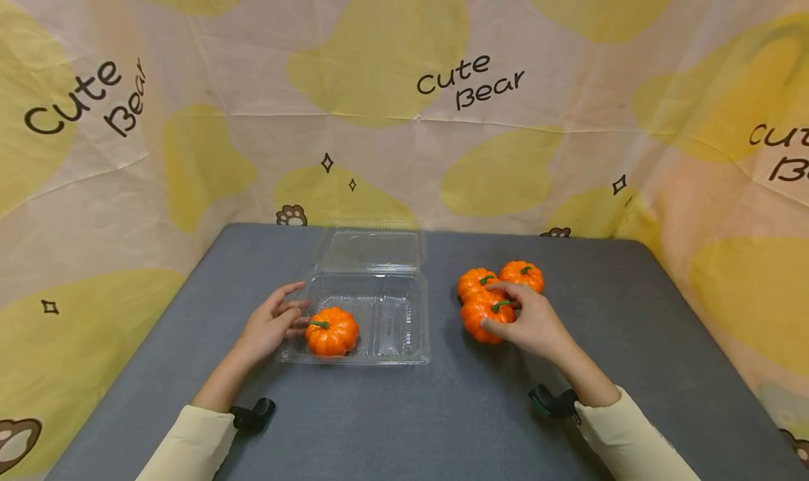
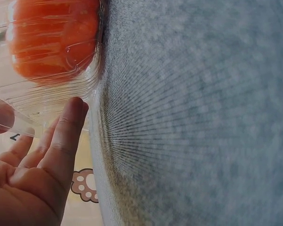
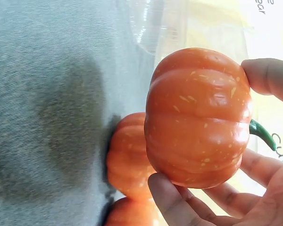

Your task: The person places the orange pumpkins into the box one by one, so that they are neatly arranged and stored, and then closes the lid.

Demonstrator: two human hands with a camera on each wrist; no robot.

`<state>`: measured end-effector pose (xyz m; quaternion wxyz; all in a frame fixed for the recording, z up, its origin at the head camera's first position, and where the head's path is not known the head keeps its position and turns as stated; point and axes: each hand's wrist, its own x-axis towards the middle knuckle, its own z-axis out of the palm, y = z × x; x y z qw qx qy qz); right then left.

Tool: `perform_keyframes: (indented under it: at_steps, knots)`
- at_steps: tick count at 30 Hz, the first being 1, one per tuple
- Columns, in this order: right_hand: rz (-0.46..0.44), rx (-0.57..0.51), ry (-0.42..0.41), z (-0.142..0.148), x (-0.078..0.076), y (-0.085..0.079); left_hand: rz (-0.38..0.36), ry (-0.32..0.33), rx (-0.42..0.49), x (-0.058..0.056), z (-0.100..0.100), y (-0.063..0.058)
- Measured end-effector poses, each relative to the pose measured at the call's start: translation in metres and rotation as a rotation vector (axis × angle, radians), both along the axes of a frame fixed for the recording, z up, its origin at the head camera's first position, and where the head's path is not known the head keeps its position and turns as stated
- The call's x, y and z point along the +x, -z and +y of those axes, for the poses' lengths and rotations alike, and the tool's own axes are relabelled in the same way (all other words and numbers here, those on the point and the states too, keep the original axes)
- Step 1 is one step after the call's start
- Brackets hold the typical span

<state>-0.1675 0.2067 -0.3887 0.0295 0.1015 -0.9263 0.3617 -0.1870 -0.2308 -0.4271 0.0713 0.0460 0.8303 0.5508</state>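
A clear plastic box (image 1: 395, 360) lies on the grey table with its lid (image 1: 373, 251) folded back. Inside, at the front left, sits an orange toy pumpkin (image 1: 332, 332) with a green stem. My left hand (image 1: 268, 326) rests at the box's left side, its fingers fairly straight and spread; in the left wrist view the fingertips (image 2: 74, 107) are against the ribbed wall. My right hand (image 1: 534, 323) grips another toy pumpkin (image 3: 198, 117) between thumb and fingers, off the table in the right wrist view. Beside it are two more pumpkins (image 1: 475, 283), (image 1: 522, 275) on the table.
The grey table (image 1: 404, 425) ends at the back against a hanging cloth (image 1: 379, 151) printed with yellow patches and lettering. A dark band with a small device (image 1: 253, 416) sits on each wrist.
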Motion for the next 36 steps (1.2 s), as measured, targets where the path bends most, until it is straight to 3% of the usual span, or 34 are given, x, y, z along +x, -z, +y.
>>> perform_keyframes:
  at_steps: [16,36]
  knots:
    - [0.01,-0.028,-0.033,-0.015,-0.012,-0.018,0.004,0.004,0.014,-0.001,-0.001,0.001]
    - [0.041,-0.072,-0.071,-0.043,-0.016,-0.029,-0.009,0.009,0.009,-0.001,0.0,0.001]
